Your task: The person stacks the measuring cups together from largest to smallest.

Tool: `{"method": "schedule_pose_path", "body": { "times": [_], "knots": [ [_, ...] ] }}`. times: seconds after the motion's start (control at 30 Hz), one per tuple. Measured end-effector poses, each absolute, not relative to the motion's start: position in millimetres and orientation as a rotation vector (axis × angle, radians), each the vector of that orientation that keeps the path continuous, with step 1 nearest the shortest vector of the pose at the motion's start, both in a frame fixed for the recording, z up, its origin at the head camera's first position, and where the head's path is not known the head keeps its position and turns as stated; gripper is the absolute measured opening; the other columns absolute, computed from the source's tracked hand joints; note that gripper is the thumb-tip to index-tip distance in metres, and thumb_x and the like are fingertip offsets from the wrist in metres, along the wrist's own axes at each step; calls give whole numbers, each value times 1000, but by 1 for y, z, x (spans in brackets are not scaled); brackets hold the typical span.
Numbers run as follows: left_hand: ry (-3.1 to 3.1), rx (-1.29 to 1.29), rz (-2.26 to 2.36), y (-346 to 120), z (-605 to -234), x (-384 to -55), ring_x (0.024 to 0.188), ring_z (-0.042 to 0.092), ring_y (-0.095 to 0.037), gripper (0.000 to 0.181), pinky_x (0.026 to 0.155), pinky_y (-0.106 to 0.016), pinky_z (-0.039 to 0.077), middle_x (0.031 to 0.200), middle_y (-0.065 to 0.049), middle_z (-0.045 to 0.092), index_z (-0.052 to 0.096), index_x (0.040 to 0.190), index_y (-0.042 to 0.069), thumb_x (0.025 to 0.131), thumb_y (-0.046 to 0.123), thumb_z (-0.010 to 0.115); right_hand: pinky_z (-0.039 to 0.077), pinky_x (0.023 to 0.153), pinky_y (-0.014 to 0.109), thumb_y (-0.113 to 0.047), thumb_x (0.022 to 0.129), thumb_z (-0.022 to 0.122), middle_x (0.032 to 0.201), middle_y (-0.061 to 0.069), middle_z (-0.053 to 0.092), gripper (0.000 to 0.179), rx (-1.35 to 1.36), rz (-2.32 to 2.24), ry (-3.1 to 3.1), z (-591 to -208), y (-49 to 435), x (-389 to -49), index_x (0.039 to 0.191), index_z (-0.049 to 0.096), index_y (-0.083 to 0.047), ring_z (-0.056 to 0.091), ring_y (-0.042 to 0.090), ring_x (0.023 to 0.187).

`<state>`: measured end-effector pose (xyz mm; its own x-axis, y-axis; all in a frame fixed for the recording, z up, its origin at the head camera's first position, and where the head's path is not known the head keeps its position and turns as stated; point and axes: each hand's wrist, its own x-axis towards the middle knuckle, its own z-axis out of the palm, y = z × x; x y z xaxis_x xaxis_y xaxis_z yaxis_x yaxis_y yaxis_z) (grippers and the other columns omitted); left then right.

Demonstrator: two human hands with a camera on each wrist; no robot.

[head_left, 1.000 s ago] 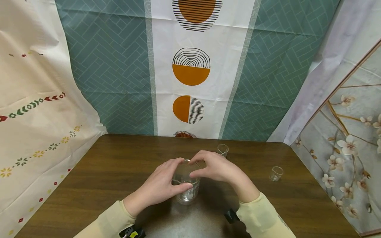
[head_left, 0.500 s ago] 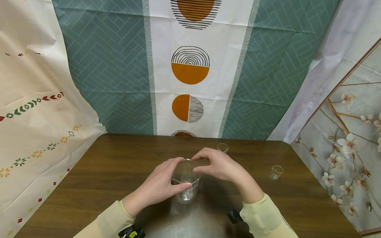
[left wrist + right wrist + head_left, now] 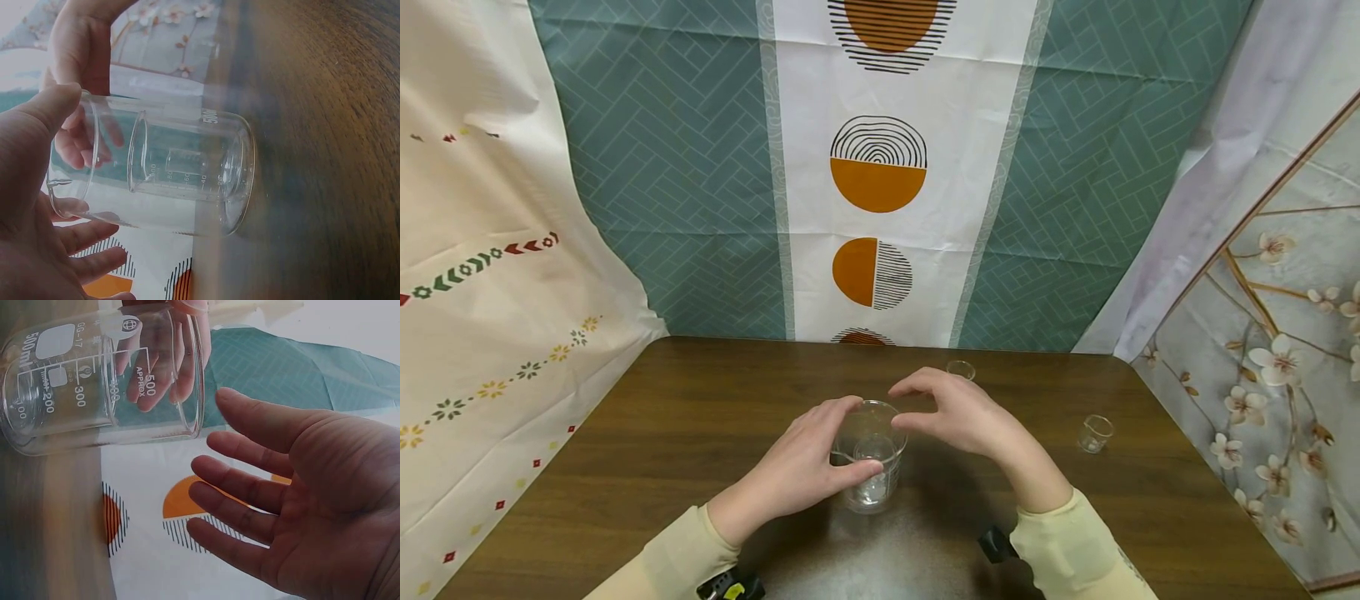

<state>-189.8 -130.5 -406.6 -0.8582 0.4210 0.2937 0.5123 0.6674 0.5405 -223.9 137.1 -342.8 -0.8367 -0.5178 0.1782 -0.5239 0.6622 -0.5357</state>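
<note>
In the head view, a large glass beaker (image 3: 900, 467) stands mid-surface (image 3: 700, 417), its rim gripped by the fingers of the left hand (image 3: 805, 454). The right hand (image 3: 958, 414) hovers just to its right, thumb and fingers wide apart. Two small glasses stand separately: a far glass (image 3: 961, 371) and a right-side glass (image 3: 1096, 434). In the left wrist view, one inner beaker (image 3: 178, 159) stands upright inside the large one. In the right wrist view, the large beaker's white scale reads up to 500.
</note>
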Motion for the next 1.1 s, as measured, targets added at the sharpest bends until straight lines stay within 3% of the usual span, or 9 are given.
{"method": "schedule_pose_path", "body": {
  "times": [0.5, 1.1],
  "knots": [
    [-2728, -777, -958, -131, -406, -189, 140, 58, -31, 85, 119, -63, 41, 151, -11, 63, 54, 155, 8, 94, 59, 85, 46, 118, 58, -44, 104, 79, 148, -3, 68, 50, 823, 864, -2792, -346, 141, -223, 148, 70, -21, 59, 27, 142],
    [-2734, -763, -951, -130, -407, -190, 139, 58, -30, 84, 119, -61, 42, 151, -6, 63, 55, 155, 12, 93, 61, 84, 41, 122, 61, -44, 103, 79, 163, 6, 57, 68, 730, 801, -2710, -358, 148, -228, 161, 58, -16, 46, 33, 155]
  ]
}}
